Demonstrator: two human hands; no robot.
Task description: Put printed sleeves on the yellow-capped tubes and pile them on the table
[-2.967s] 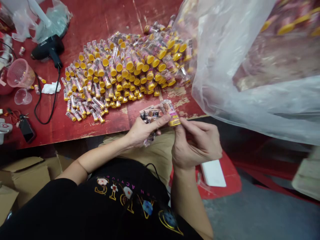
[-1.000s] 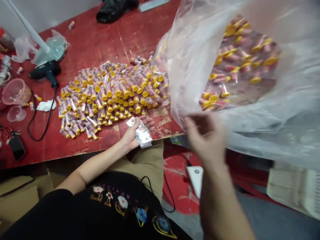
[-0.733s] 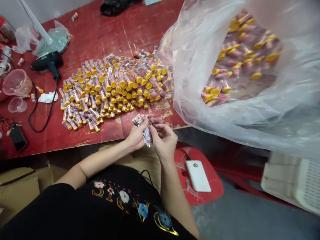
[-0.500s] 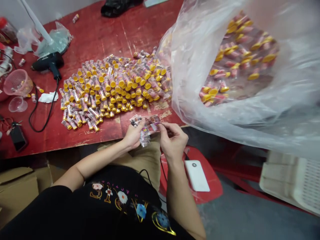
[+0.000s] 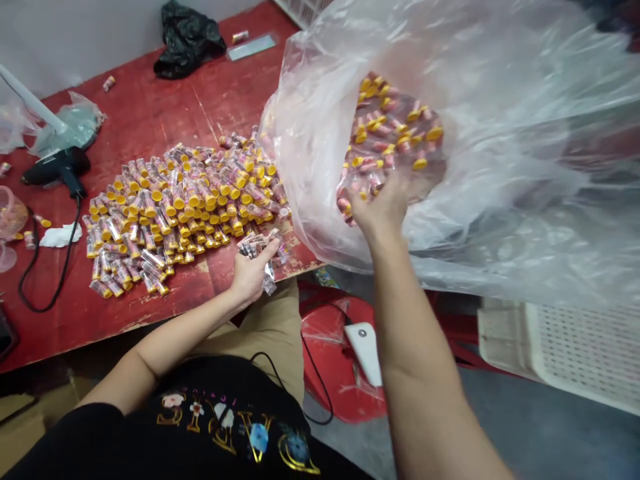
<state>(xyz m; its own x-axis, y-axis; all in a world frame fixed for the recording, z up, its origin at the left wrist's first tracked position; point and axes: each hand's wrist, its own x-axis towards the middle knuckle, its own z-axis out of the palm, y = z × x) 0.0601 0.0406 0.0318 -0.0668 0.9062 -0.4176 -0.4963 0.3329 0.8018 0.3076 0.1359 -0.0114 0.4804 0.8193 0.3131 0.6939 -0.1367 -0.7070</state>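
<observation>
My left hand (image 5: 249, 275) is closed around a bunch of small printed plastic sleeves (image 5: 255, 244) at the front edge of the red table. Some of the sleeves hang down below the fingers. My right hand (image 5: 383, 208) reaches into the mouth of a big clear plastic bag (image 5: 317, 143), at the small yellow-capped tubes (image 5: 377, 127) inside. Its fingertips are hidden among those tubes, so I cannot make out a grip. Left of the bag, a large heap of clear-wrapped, yellow-capped tubes (image 5: 187, 200) lies on the table.
A black hair dryer (image 5: 57, 167) with a trailing cord lies left of the heap. Behind are a black plastic bag (image 5: 186, 40) and a lamp base (image 5: 70, 130). Below right stand a red stool (image 5: 335, 370) bearing a white power bank (image 5: 364, 350), and a white plastic basket (image 5: 585, 347).
My right hand has left the sleeves and moved forward and right into the plastic bag. My left hand still holds the sleeves. The view has swung to the right.
</observation>
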